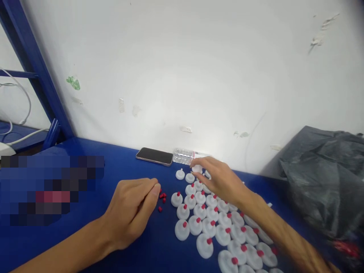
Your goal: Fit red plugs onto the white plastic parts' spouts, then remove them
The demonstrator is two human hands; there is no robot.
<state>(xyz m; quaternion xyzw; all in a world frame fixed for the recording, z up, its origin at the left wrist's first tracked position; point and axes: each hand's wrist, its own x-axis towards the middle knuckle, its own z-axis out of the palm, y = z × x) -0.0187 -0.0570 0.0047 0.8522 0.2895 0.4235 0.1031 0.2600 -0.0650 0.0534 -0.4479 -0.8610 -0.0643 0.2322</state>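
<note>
My left hand (133, 212) is closed, thumb pressed against the curled fingers; whatever it may hold is hidden. Just right of its fingertips, several small red caps (162, 195) lie loose on the blue table. My right hand (217, 178) reaches over the far rows of round white plastic pieces, thumb and fingers apart around a white piece (197, 169), and I cannot tell whether they touch it. Many nearer white pieces (182, 231) carry a red cap on their short stem. A white piece (180, 174) at the far left of the group has a bare stem.
A phone (155, 156) and a clear plastic bottle (183, 156) lie against the wall. On the right stands a dark plastic bag (327, 178), with something red below it. A blue metal frame (42, 68) rises at left, near white cables. A blurred patch covers the table's left part.
</note>
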